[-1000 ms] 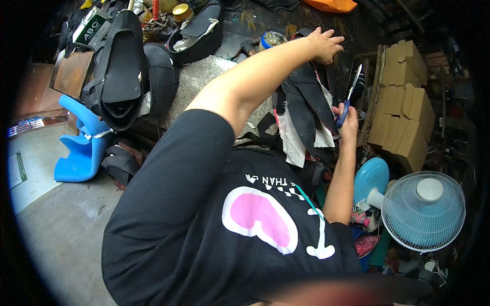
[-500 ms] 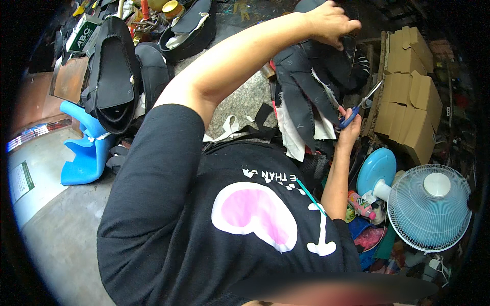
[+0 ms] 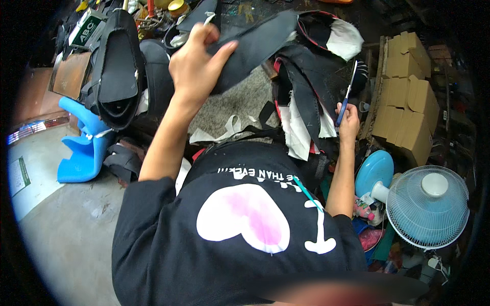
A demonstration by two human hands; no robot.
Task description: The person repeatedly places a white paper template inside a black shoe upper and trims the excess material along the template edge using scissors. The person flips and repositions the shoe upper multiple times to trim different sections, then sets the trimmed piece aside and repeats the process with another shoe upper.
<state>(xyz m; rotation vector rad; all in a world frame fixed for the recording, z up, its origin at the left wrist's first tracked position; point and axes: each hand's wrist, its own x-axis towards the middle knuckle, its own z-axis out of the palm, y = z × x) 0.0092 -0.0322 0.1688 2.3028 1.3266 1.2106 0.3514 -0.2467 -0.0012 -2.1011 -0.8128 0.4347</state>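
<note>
Since a half-second ago your left hand (image 3: pixel 196 66) has swung from 1 o'clock to 11 o'clock, arm bent up, fingers clamped on the floppy black leather strip (image 3: pixel 255 46) trailing toward 1 o'clock, while your right hand (image 3: pixel 348 120) at 3 o'clock grips blue-handled scissors (image 3: pixel 346 97), blades up.

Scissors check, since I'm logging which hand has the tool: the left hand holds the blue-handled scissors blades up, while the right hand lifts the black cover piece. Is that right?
Not quite: the hands are swapped. In the head view the right hand holds the blue-handled scissors blades up, while the left hand lifts the black cover piece.
</note>
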